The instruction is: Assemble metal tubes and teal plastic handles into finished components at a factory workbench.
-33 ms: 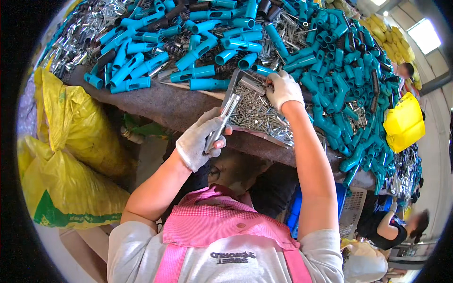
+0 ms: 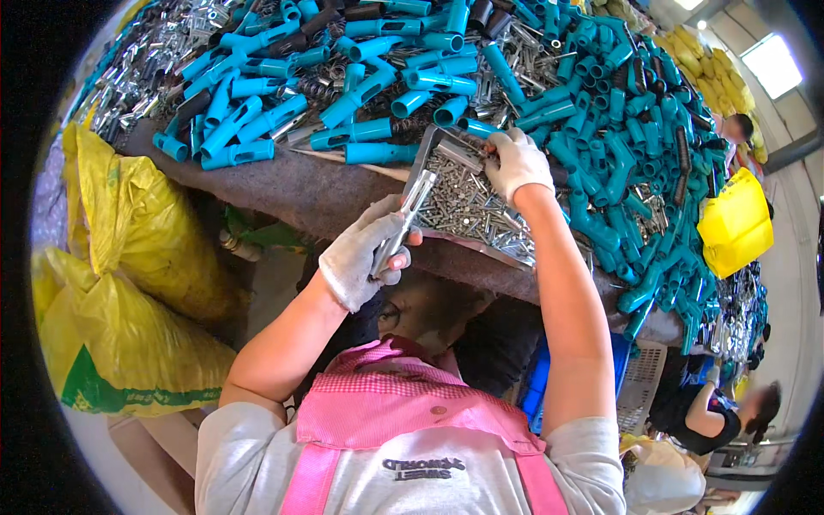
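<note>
My left hand (image 2: 365, 249), in a pale glove with bare fingertips, is closed around a slotted silver metal tube (image 2: 415, 199) held at a slant before the bench edge. My right hand (image 2: 520, 163), gloved too, is over a shallow metal tray (image 2: 423, 153) of small metal pins (image 2: 468, 199). Its thumb and fingers are pinched together at the far right of the tray; what they hold is too small to tell. Beside those fingertips a silvery rectangular metal piece (image 2: 461, 155) lies across the tray's far end.
Teal plastic tubes (image 2: 359, 99) and bent teal handles (image 2: 605, 154) are heaped behind and right of the tray. Shiny metal parts (image 2: 159, 51) pile up far left. Yellow sacks (image 2: 146, 335) stand at the left. A co-worker (image 2: 717, 412) is at the right.
</note>
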Tool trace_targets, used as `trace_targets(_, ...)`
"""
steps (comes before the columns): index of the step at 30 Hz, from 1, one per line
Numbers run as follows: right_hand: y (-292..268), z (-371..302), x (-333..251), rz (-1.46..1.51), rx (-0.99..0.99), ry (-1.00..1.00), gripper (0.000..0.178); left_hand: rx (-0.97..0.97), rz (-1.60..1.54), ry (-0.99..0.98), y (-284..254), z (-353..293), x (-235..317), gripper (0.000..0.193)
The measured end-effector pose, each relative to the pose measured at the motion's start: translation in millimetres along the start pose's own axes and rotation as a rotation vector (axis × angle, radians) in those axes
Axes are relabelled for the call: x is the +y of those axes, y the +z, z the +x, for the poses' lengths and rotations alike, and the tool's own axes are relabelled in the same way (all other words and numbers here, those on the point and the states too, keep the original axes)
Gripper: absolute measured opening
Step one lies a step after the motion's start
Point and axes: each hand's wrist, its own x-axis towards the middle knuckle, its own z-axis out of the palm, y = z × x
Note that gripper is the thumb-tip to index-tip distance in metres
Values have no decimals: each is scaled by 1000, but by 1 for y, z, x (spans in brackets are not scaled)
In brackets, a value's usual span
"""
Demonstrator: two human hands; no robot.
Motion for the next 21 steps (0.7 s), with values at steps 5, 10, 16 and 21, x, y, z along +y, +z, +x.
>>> trace_targets(5, -6, 0, 16, 371, -29, 87, 28, -10, 80, 8, -4, -1, 10, 33)
trace_targets(10, -25, 3, 33, 718, -98, -21, 31, -27, 137, 20, -6, 1, 21, 36)
trace_targets(16, -74, -22, 40, 817, -375, -168, 26, -47, 307, -31, 1, -5, 36, 37)
trace_targets(21, -102, -42, 40, 582, -526, -165, 28, -118, 426, -117, 4, -12, 41, 42)
